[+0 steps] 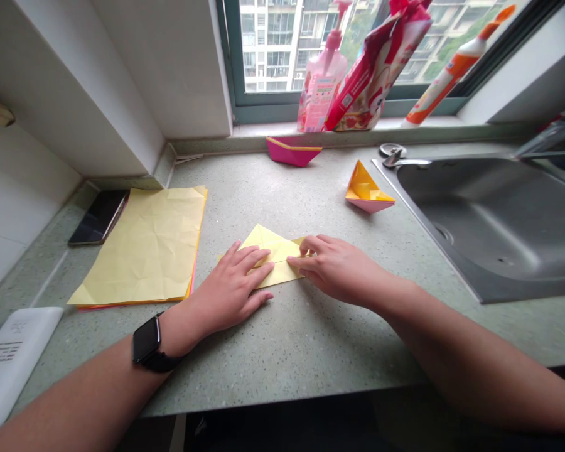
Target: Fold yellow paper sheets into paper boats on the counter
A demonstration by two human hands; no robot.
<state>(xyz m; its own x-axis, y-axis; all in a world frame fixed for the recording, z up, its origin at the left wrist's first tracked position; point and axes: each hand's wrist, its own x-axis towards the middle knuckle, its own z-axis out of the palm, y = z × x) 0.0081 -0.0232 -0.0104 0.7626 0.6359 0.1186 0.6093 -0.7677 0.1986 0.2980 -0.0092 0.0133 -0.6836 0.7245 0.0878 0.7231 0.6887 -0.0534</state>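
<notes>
A folded yellow paper [274,246] lies flat on the grey-green counter [282,351] in front of me. My left hand [235,285] rests flat on its left part, fingers stretched out and together. My right hand [336,267] sits at the paper's right corner, fingertips pinched on a fold there. A black watch is on my left wrist.
A stack of yellow sheets [145,248] and a phone [98,216] lie to the left. A pink paper boat [292,152] and an orange-pink paper boat [367,188] stand further back. A steel sink [494,220] is at right; bottles and a bag [376,63] line the windowsill.
</notes>
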